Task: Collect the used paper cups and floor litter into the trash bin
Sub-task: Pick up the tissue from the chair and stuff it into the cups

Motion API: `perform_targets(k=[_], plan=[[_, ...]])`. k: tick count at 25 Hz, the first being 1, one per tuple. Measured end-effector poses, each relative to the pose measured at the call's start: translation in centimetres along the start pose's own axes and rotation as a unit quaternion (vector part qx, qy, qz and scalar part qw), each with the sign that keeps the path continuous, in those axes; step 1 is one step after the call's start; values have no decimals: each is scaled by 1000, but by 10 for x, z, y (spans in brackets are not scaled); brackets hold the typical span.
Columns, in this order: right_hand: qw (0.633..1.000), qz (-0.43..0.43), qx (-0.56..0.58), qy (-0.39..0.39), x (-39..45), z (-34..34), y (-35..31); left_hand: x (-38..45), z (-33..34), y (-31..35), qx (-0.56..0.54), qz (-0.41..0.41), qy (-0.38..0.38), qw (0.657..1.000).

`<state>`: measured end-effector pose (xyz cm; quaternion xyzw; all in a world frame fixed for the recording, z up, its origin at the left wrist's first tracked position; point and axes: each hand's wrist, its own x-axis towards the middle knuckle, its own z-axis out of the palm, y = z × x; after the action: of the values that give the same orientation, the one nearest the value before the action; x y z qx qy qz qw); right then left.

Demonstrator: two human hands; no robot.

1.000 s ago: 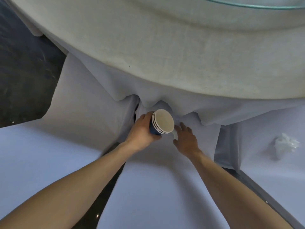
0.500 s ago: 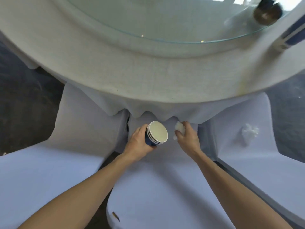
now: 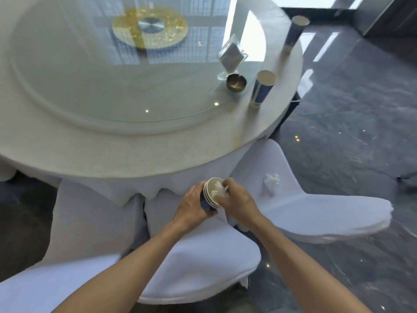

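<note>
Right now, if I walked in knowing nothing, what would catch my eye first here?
Probably the two hands low in the middle: the left hand grips a stack of blue paper cups while the right hand pushes a white tissue into the top one. Behind them spreads a big round table with a glass turntable, two more blue cups standing near its right edge. Another crumpled tissue lies on the white-covered chair to the right.
</note>
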<state>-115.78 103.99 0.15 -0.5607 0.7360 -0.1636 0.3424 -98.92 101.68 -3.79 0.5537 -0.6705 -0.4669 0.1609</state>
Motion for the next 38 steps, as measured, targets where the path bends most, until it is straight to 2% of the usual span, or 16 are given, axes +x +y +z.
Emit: perform_targets(k=[7,11,15,17,20,22,24,30,38], plan=[[995,-100,6,-25,-45,-86,52,-18,71,84,19,35,22,999],[987,-40,57,-141,-65,-123,86,-22,114,126,30,63,20,997],[978,-21,95,-187,-56,-143,110,-13,137,138,32,43,20,998],[980,-39,114,-157,-43,-154,115,-2,141,138,22,21,32,999],[988,-35,150,-27,-9,-166,128,29,149,136,12,-10,47,999],[994,-24,100,35,24,-172,148,57,159,132,5,-27,53,998],[998,-1,36,43,56,-178,173,88,171,130,-1,-38,49,998],[990,83,-83,-74,121,-184,256,147,218,106,-20,-86,44,995],[969,79,-174,-157,228,-109,366,207,280,53,-59,-125,78,987]])
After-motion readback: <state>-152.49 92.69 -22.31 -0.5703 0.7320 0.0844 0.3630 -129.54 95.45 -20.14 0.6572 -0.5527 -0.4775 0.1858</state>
